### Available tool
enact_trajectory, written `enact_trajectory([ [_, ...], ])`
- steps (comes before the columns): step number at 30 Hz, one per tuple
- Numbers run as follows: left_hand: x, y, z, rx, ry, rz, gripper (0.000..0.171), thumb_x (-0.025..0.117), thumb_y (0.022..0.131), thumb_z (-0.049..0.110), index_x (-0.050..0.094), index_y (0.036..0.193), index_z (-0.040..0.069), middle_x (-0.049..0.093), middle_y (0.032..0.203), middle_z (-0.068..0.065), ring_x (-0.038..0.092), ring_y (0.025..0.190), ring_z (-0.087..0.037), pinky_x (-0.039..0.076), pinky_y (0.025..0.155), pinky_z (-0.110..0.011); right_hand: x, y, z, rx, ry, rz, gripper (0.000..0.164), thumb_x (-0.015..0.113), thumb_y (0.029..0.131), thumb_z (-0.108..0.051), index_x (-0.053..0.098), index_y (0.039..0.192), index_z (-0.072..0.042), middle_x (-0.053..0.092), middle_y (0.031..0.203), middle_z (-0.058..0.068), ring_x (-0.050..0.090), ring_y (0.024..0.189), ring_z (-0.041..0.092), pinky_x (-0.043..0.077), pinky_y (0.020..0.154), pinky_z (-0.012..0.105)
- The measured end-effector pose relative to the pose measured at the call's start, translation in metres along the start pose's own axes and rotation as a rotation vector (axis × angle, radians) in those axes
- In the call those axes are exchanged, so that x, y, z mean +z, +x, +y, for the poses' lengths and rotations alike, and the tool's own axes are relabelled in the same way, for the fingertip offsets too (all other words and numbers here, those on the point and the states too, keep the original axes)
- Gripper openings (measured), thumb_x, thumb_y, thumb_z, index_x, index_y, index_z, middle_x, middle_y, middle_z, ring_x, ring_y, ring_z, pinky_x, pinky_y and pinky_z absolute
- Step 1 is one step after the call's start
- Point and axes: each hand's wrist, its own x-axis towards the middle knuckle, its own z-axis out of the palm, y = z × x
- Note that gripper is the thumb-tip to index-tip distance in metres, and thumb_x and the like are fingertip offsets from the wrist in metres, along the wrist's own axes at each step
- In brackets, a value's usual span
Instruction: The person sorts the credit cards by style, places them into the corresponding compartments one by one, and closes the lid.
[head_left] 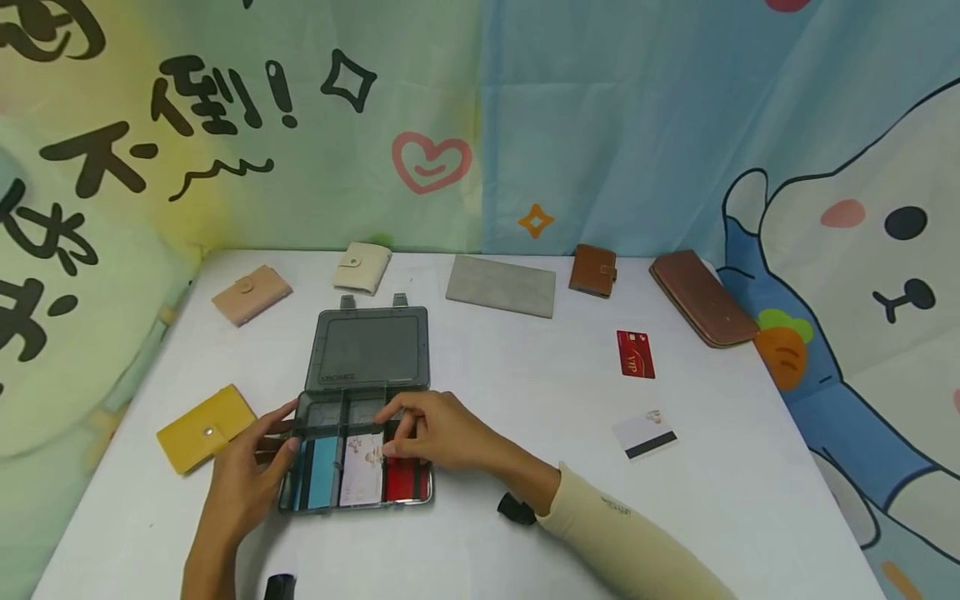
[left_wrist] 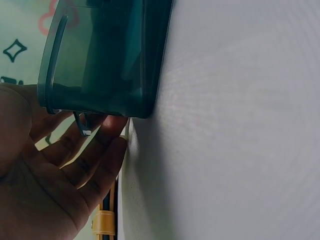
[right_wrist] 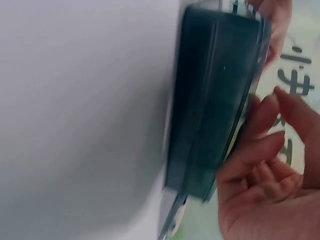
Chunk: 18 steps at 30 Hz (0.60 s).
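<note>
A dark translucent plastic box stands on the white table with its lid flipped back. Its front compartments hold blue cards, a white patterned card and red cards; smaller compartments lie behind. My left hand rests at the box's left side, thumb near the rim; in the left wrist view its fingers reach the side wall. Over the right-hand compartments hovers my right hand, index finger and thumb apart with nothing visible between them. Its fingers bend beside the box rim in the right wrist view.
A yellow wallet lies left of the box. Along the back are a pink wallet, cream wallet, grey wallet, small brown wallet and long brown wallet. A red VIP card and white card lie to the right.
</note>
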Motion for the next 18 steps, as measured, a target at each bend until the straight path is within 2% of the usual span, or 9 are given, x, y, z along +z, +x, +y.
enact_trajectory([
  [4,0.0,0.0,0.0,-0.01,-0.004,-0.011,0.056,0.06,0.098,0.006,0.045,0.15,0.021,0.064,0.129,-0.017,0.065,0.105,-0.034,0.056,0.092,-0.051,-0.024,-0.006,0.011,0.008,0.007,0.037,0.037,0.076,0.089,-0.026,0.066,0.122,-0.014,0.07,0.08,-0.007,0.051,0.054,0.013,0.044,0.051,0.022],
  [9,0.0,0.0,0.0,-0.015,-0.004,-0.014,0.057,0.06,0.098,0.006,0.045,0.151,0.021,0.063,0.13,-0.018,0.065,0.105,-0.035,0.056,0.092,-0.052,-0.065,-0.018,0.032,0.065,-0.019,0.156,0.037,0.079,0.086,-0.021,0.068,0.121,-0.013,0.07,0.083,-0.002,0.052,0.059,0.019,0.043,0.049,0.023],
  [13,0.0,0.0,0.0,-0.007,-0.001,-0.011,0.056,0.06,0.098,0.006,0.045,0.15,0.021,0.064,0.129,-0.018,0.065,0.105,-0.035,0.056,0.092,-0.051,-0.1,-0.036,0.051,0.149,-0.018,0.248,0.039,0.08,0.085,-0.021,0.068,0.121,-0.012,0.07,0.09,0.004,0.05,0.061,0.018,0.043,0.05,0.022],
  [18,0.0,0.0,0.0,-0.01,-0.004,-0.017,0.057,0.06,0.098,0.006,0.045,0.151,0.021,0.064,0.129,-0.018,0.065,0.106,-0.035,0.056,0.092,-0.051,-0.14,-0.064,0.083,0.284,-0.07,0.359,0.044,0.082,0.084,-0.028,0.067,0.123,-0.017,0.068,0.102,0.006,0.051,0.069,0.021,0.045,0.053,0.024],
])
